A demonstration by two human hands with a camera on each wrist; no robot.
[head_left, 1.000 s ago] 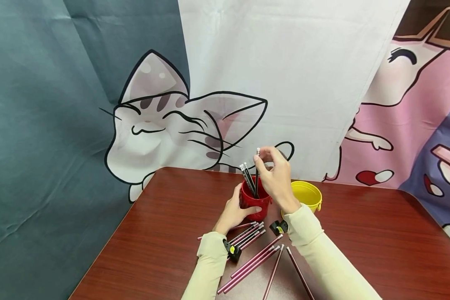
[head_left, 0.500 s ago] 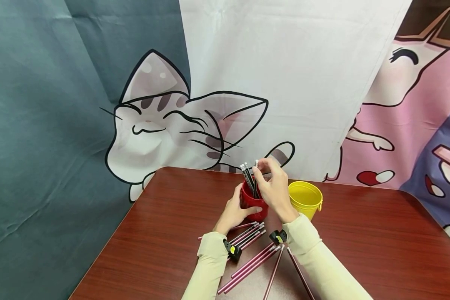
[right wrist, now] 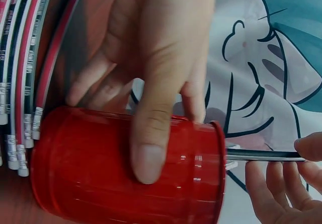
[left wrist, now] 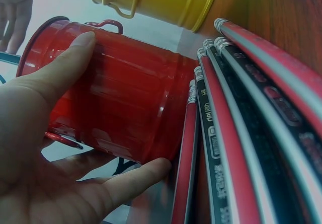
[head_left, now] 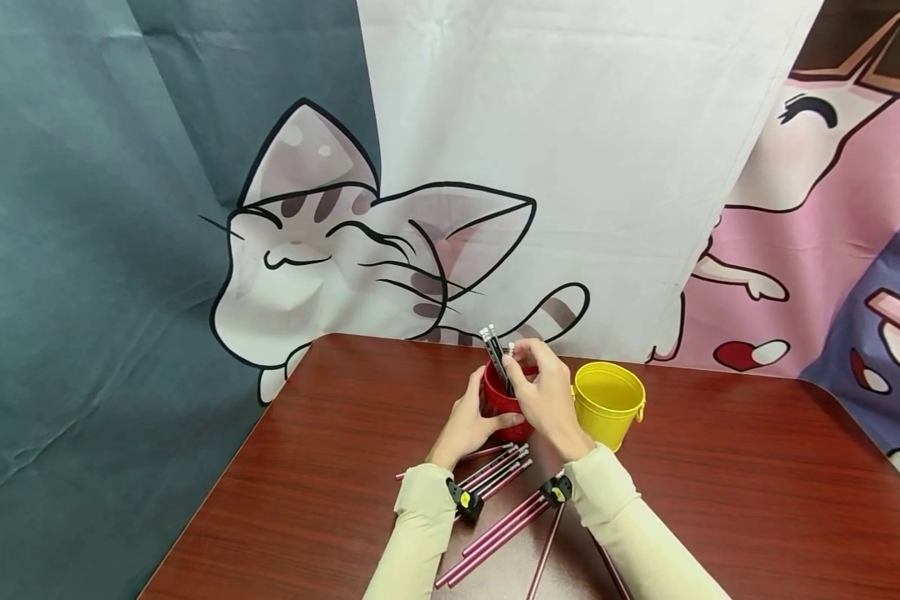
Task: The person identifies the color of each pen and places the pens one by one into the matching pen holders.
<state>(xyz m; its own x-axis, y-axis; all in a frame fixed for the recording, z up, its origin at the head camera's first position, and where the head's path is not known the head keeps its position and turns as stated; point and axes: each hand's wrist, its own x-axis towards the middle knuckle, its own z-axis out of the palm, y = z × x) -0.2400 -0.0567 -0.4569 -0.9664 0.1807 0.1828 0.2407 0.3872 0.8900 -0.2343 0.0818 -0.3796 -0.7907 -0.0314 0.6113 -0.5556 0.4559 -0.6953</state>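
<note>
My left hand (head_left: 461, 427) holds a small red bucket (left wrist: 121, 93), thumb on one side and fingers round the other. In the head view, black pencils (head_left: 493, 343) with white-tipped ends stick up out of it, leaning left. My right hand (head_left: 546, 398) is over the bucket's right rim and pinches a black pencil (right wrist: 269, 156) near its eraser end. That pencil's lower part is inside the bucket, hidden by the wall in the right wrist view. To the right, a yellow bucket (head_left: 603, 423) stands upright beside my right hand.
Several pink and black pencils (head_left: 495, 479) lie in front of the red bucket, close under my left wrist. More pink pencils (head_left: 498, 533) are spread nearer me on the reddish-brown table (head_left: 307, 467). A cloth with cartoon cats (head_left: 450, 125) hangs behind the table.
My right hand has come down with the black pencil, lowering it deeper into the red bucket. More of the yellow bucket shows now. The left hand keeps its grip in place.
</note>
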